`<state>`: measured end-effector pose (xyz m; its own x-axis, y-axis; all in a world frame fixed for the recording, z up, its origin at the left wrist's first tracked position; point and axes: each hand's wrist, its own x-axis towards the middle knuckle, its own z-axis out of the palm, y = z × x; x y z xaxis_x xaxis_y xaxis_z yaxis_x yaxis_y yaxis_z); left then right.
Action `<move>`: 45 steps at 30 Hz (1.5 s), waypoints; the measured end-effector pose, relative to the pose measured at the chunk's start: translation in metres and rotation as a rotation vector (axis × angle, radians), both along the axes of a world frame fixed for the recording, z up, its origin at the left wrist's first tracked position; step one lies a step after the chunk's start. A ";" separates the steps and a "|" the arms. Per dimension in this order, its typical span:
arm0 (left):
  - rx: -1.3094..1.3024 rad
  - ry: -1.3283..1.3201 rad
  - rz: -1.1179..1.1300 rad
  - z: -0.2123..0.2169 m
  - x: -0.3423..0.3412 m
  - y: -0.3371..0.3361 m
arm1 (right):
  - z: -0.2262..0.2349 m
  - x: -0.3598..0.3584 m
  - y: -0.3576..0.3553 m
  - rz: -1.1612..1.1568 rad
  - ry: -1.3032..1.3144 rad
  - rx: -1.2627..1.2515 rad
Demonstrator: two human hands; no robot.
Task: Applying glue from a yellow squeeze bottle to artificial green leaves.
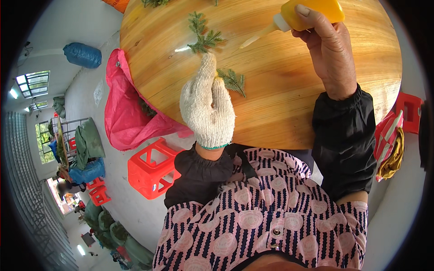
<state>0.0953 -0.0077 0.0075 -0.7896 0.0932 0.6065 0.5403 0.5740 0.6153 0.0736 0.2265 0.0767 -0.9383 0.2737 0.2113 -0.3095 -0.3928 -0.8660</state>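
Note:
My left hand (208, 104), in a white knitted glove, is over the wooden table. Its fingers close around the stem end of a small green fir sprig (235, 83), where a dab of yellow shows. The outstretched index fingertip meets the base of a larger branched fir sprig (202, 36) lying beyond it. Bare and raised at the right, my right hand (327, 52) grips a yellow squeeze bottle (316, 12) with a white collar. The bottle's long pale nozzle (258, 37) points down to the left, apart from both sprigs.
The round wooden table (280, 99) fills the upper middle. A pink sack (122, 108) with greenery hangs at its left edge, beside a red stool (153, 169). Another red stool (410, 113) and a pink and yellow cloth (389, 149) are at the right.

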 end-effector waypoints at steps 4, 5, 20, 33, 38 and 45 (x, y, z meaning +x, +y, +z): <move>-0.170 0.047 -0.017 0.005 -0.003 0.002 | -0.002 0.003 0.001 -0.008 -0.024 0.009; -0.227 0.011 -0.045 0.005 -0.004 0.002 | -0.003 0.004 0.002 0.027 -0.011 0.000; -0.361 -0.035 0.072 -0.005 -0.010 0.003 | -0.021 0.025 -0.015 -0.020 0.051 0.519; -0.345 0.009 0.046 -0.003 -0.012 0.003 | -0.034 0.022 -0.028 0.076 0.071 0.465; -0.371 -0.052 0.062 -0.003 -0.011 0.003 | -0.033 0.022 -0.026 0.085 0.076 0.506; -0.337 0.034 0.041 -0.004 -0.013 0.003 | -0.032 0.020 -0.028 0.099 0.118 0.513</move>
<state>0.0828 -0.0044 0.0030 -0.7768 0.2614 0.5729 0.5296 0.7635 0.3696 0.0932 0.1985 0.0444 -0.9161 0.0188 0.4004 -0.3995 0.0400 -0.9159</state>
